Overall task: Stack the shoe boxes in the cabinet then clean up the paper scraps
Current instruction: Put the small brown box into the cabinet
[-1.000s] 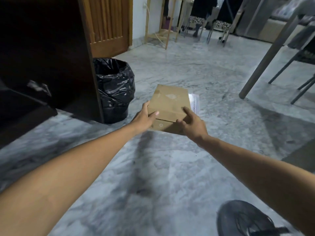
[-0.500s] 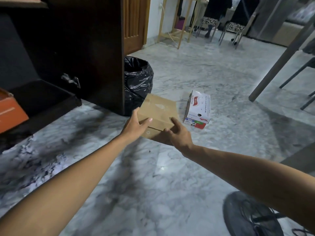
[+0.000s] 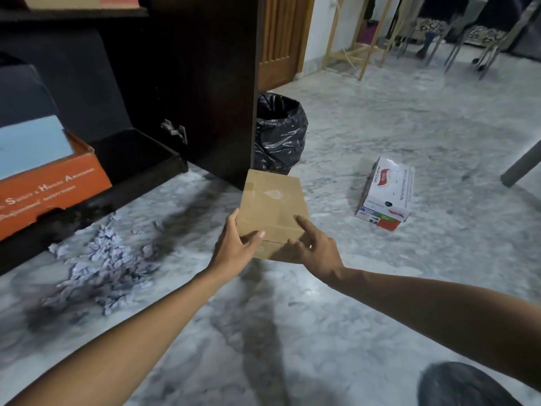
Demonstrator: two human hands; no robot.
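I hold a plain brown cardboard shoe box (image 3: 272, 206) above the marble floor, in front of me. My left hand (image 3: 234, 247) grips its near left corner and my right hand (image 3: 314, 247) grips its near right corner, index finger on the lid. A white shoe box (image 3: 386, 194) with red print lies on the floor to the right. The dark cabinet (image 3: 181, 83) stands open at the left; on its bottom shelf sits an orange box (image 3: 55, 183) with a light blue box (image 3: 29, 145) on top. Pale paper scraps (image 3: 99, 268) lie heaped on the floor before the cabinet.
A bin lined with a black bag (image 3: 278, 133) stands beside the cabinet's right side. A wooden door (image 3: 281, 39) and a wooden rack (image 3: 351, 33) are behind it. A table leg (image 3: 521, 165) is at the right edge, chairs at the back, a dark round object (image 3: 465, 385) bottom right.
The view has swung left toward the cabinet. The brown box, still in both hands, has come closer to the cabinet; the orange box, blue box and paper scraps have come into view.
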